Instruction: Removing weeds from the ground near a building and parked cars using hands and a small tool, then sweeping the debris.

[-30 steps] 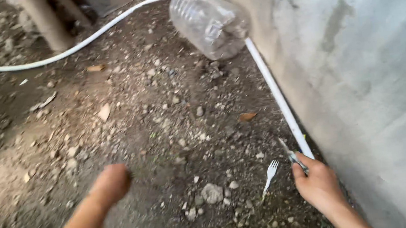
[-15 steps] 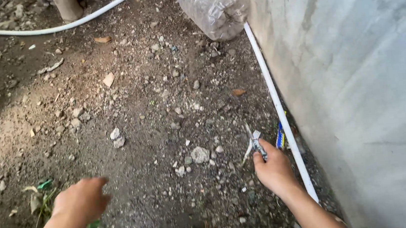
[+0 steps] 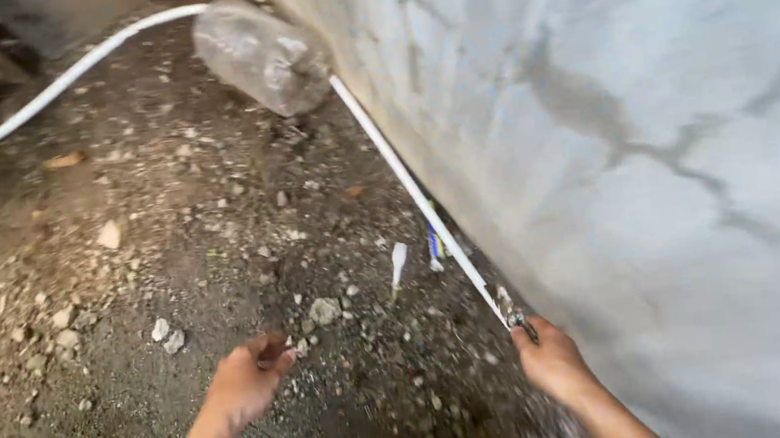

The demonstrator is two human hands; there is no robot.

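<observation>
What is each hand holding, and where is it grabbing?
The right hand grips a small metal tool by its lower end, its tip by the white plastic pipe. The left hand curls over the stony dirt; whether it holds anything cannot be told.

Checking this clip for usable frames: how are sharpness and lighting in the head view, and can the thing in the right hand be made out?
Head view: soft motion blur throughout, the ground gravel smeared; light is dim and even, brighter on the wall, no glare. The right hand grips a small metal tool by the white pipe, too blurred to identify. The left hand is blurred too.
</observation>
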